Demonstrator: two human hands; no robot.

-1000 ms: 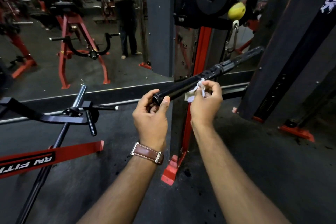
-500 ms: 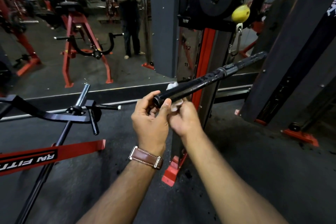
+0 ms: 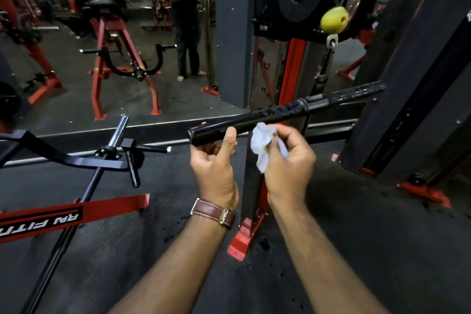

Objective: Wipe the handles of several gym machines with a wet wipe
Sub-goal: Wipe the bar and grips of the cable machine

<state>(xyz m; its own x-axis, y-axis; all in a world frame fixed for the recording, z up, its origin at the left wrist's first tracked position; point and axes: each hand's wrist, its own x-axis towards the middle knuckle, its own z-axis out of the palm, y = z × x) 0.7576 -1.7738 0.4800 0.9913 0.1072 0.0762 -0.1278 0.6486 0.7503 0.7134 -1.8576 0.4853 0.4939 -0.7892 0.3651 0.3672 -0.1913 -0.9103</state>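
Note:
A black cable bar handle (image 3: 280, 113) hangs slanted from a cable machine, its near end low at the left. My left hand (image 3: 216, 163) grips that near end from below, thumb up against the bar. My right hand (image 3: 288, 160) holds a crumpled white wet wipe (image 3: 261, 145) just under the bar, beside my left hand; the wipe's top edge is at the bar's underside.
The cable machine's red and black column (image 3: 290, 64) with a yellow stopper ball (image 3: 333, 19) stands behind the bar. A black plate-loading frame (image 3: 112, 153) and a red beam (image 3: 84, 214) lie at the left. A mirror (image 3: 114, 41) reflects red machines and a person. A dark upright (image 3: 420, 71) rises at the right.
My right hand slid the wipe down the bar toward my left hand, then came off below the bar and slightly right. My left hand keeps hold of the bar's end.

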